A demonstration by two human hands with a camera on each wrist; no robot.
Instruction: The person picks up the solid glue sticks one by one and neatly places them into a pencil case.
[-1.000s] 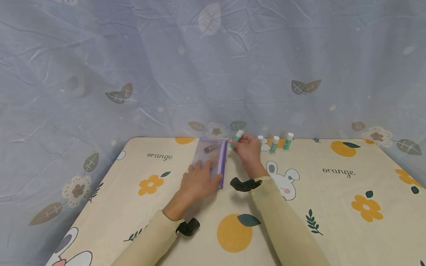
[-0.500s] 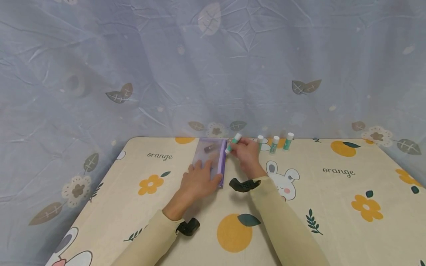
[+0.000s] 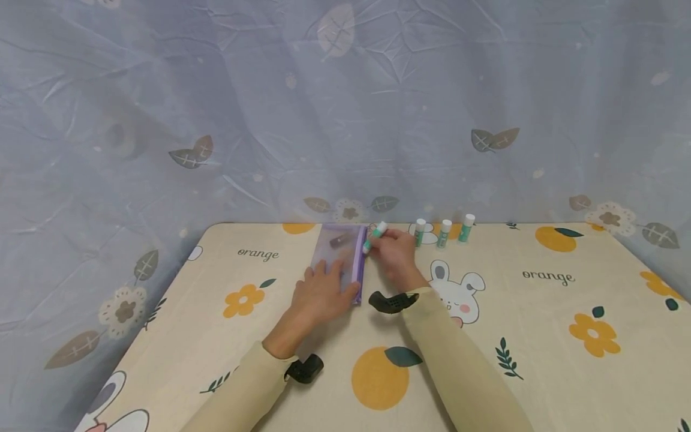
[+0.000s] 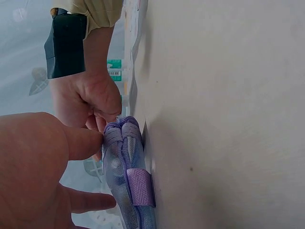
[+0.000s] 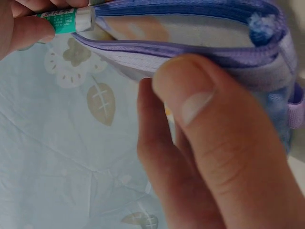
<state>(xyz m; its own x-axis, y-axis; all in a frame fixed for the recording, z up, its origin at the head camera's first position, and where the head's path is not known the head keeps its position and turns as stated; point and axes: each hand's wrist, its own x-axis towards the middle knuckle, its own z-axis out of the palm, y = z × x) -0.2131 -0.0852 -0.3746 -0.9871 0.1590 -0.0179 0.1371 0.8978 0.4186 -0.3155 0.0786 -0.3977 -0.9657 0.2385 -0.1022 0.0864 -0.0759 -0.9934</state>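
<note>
A see-through pouch [image 3: 326, 245] with a purple zipper lies flat, its zipped side facing right. My left hand [image 3: 320, 295] rests on its near half, fingers spread and thumb along the zipper edge. A small dark thing [image 3: 340, 240] shows through the far half. My right hand [image 3: 393, 259] pinches a green glue stick [image 3: 374, 237], white cap tilted up and away. In the right wrist view the zipper mouth [image 5: 190, 46] gapes, and the lower end of the glue stick [image 5: 66, 20] is right at its far end. The left thumb [image 5: 190, 90] presses the pouch's edge there.
Three more green glue sticks with white caps stand behind and right of my right hand: one near it [image 3: 420, 233], one in the middle [image 3: 444, 234] and one farther right [image 3: 466, 228]. A hanging grey-blue sheet [image 3: 345, 120] backs the cloth-covered table [image 3: 518, 336].
My right hand has come slightly nearer and left, lowering the glue stick from beside the pouch to its zipper edge and tilting it more. My left hand has stayed on the pouch.
</note>
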